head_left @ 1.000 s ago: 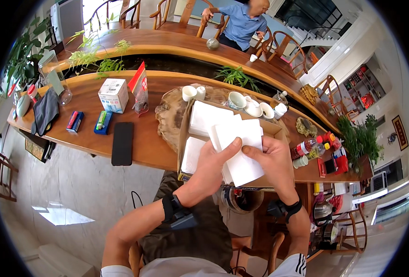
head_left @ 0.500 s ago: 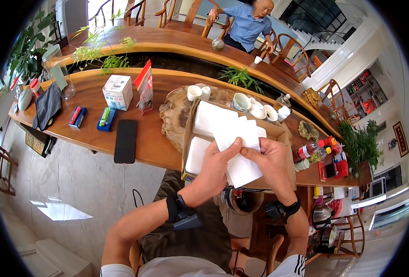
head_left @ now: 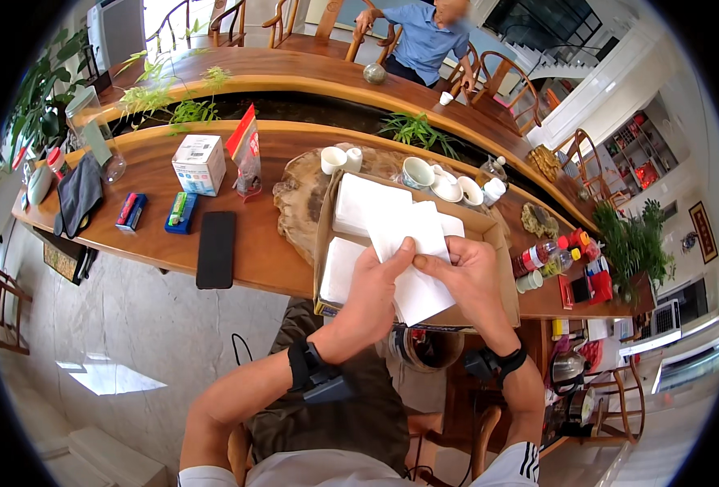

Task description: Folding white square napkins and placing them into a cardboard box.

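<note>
My left hand (head_left: 369, 280) and my right hand (head_left: 471, 272) hold a small stack of white paper sheets (head_left: 424, 294) between them, the thumbs pressed on top and close together. The sheets look like napkins; their upper part stands tilted above a shallow cardboard box (head_left: 489, 234). Inside the box, one white stack (head_left: 369, 203) lies at the far left and another white stack (head_left: 340, 266) at the near left. Both wrists wear black straps with a small device. My fingers under the sheets are mostly hidden.
Left of the box lie a black phone (head_left: 216, 250), two small blue boxes, a white carton (head_left: 199, 165) and a red-topped pouch (head_left: 246, 154). White cups and bowls (head_left: 418, 173) stand behind it. Bottles (head_left: 538, 255) stand to the right. A person (head_left: 426, 45) sits across the table.
The tips of the held sheets, fanned out before, now lie closer together along the upper edge. Both hands keep their grip. The whole view has shifted slightly.
</note>
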Tool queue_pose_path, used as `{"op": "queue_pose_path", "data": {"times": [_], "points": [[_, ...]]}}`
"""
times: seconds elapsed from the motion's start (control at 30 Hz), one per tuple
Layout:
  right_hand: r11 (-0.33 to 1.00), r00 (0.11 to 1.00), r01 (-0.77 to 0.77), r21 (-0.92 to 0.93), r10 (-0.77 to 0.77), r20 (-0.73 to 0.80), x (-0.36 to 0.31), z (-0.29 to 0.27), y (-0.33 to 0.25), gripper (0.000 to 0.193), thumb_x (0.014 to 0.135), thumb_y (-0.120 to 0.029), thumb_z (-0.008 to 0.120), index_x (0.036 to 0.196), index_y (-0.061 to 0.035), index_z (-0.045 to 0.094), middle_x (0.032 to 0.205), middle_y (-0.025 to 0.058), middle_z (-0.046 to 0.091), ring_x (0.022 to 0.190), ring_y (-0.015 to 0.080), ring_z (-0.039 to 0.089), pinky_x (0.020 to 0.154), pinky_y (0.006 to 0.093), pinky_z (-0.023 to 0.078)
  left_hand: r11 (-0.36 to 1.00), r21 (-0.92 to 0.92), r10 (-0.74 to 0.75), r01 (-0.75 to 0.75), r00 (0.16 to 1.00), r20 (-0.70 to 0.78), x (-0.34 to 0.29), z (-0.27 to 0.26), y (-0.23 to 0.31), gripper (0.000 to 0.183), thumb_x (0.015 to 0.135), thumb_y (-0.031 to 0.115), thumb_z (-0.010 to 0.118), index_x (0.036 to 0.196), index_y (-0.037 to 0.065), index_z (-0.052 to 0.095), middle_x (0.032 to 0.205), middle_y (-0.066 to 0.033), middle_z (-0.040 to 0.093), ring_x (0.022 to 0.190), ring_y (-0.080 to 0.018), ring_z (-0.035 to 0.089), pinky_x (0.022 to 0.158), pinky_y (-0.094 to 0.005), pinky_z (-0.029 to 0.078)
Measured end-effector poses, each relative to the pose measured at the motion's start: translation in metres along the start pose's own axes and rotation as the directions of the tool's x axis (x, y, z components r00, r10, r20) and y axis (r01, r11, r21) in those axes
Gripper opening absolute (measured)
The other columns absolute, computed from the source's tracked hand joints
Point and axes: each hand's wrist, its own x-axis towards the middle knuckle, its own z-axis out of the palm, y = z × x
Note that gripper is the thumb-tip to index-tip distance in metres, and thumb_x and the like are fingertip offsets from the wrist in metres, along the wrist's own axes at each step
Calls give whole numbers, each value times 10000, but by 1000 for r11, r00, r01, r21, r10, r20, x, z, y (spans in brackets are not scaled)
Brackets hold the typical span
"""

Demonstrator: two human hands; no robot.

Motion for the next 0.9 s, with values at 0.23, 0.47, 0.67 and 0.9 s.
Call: {"op": "queue_pose_path", "data": {"times": [0.23,0.47,0.67,0.9], "points": [[993,993,100,-57,-96,62,3,-7,3,150,903,-82,805,936,54,751,768,12,720,662,43,635,555,230,471,1000,18,23,-22,999,-41,4,-5,4,312,1109,243,566,1316,17,624,1209,-102,720,1061,-207,732,904,-386,610],[882,998,61,-467,-44,47,23,-60,25,265,942,-110,787,1133,55,708,808,39,717,657,84,670,543,239,530,981,56,190,-185,977,-93,11,-8,28,362,1110,223,530,1363,-31,587,1276,-130,705,1129,-234,701,986,-423,581],[860,944,-268,-433,324,59,44,-94,82,402,914,-190,823,1155,93,669,810,77,724,652,122,693,530,254,544,984,53,177,-171,970,-165,11,-10,27,381,1103,236,556,1376,-29,580,1274,-120,699,1121,-227,701,973,-410,586],[860,892,-379,-342,438,112,48,-90,100,546,893,-262,859,1191,124,613,810,101,725,622,127,684,498,256,535,985,77,167,-156,972,-167,9,-11,28,382,1108,240,543,1374,-33,582,1279,-121,698,1123,-224,701,972,-403,583]]}}
